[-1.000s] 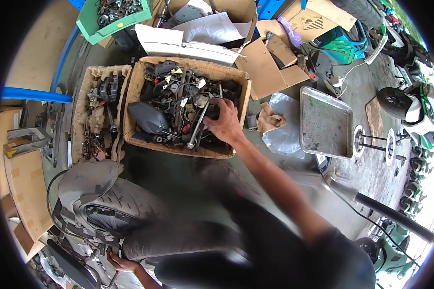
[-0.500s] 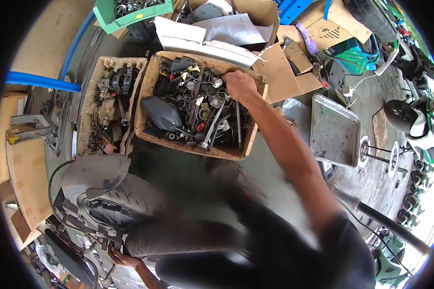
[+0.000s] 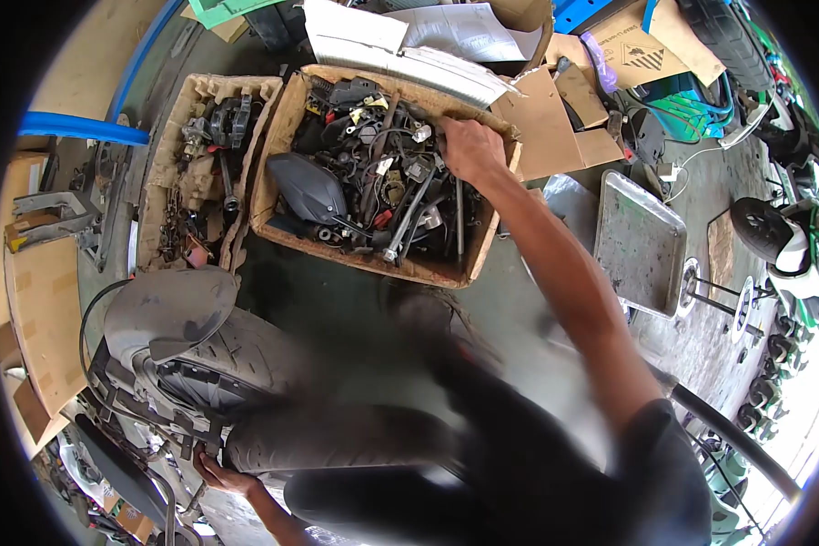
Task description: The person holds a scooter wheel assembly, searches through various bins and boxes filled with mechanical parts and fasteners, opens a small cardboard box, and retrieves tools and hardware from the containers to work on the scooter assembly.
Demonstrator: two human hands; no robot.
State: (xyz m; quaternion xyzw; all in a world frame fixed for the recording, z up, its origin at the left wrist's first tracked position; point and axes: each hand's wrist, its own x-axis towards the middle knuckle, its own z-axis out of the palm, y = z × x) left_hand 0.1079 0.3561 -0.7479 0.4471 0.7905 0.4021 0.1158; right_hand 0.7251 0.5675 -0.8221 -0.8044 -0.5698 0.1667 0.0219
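My right hand [image 3: 473, 148] is at the right side of a worn cardboard box [image 3: 355, 259] full of used mechanical parts. Its fingers are curled down among the parts, and what they grip is hidden. A dark plastic cover [image 3: 307, 189], metal rods [image 3: 413, 214] and tangled wires fill the box. Low at the left, my left hand [image 3: 226, 476] is curled against dark brackets beside a dusty tyre [image 3: 337, 439]; its fingertips are partly hidden. Above that tyre are a grey mudguard [image 3: 171, 309] and another tyre [image 3: 262, 350].
A second carton [image 3: 155, 205] of parts stands left of the box. A metal tray [image 3: 642, 246] lies to the right, near a dark pole [image 3: 737, 441]. Behind are opened cardboard [image 3: 541, 123] and a green bin [image 3: 232, 9]. My dark-clothed leg [image 3: 528, 428] is blurred.
The view has shifted, so the boxes appear higher and the tray further right. My right hand keeps about the same place at the box, and my left hand stays by the tyre.
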